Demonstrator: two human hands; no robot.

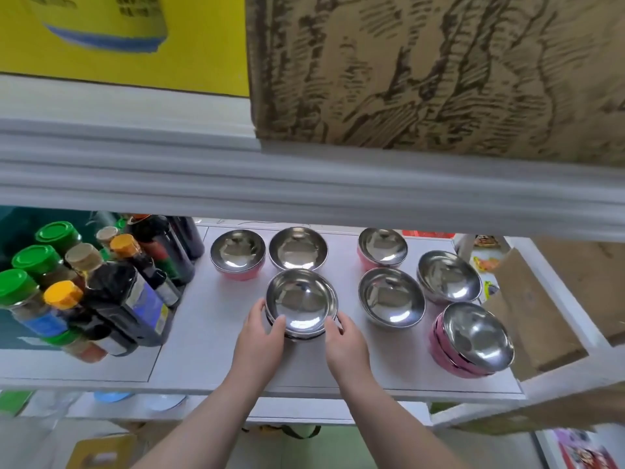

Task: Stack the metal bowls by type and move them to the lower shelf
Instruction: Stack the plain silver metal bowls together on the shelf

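Several metal bowls stand on a white shelf [209,367]. A stack of plain steel bowls [301,301] sits at the middle front, with my left hand [262,336] on its left side and my right hand [345,346] on its right side. Behind it are a pink-sided bowl [237,253] and a plain bowl [298,248]. To the right stand another pink-sided bowl [383,248], two plain bowls [391,297] [449,276], and a stack of pink-sided bowls [473,340] at the front right.
A cluster of sauce bottles and green-lidded jars [91,286] fills the shelf's left part. An upper shelf edge [304,184] hangs overhead with a cardboard box [439,69] on it. Cardboard boxes [541,316] sit to the right. A lower shelf [304,409] shows beneath.
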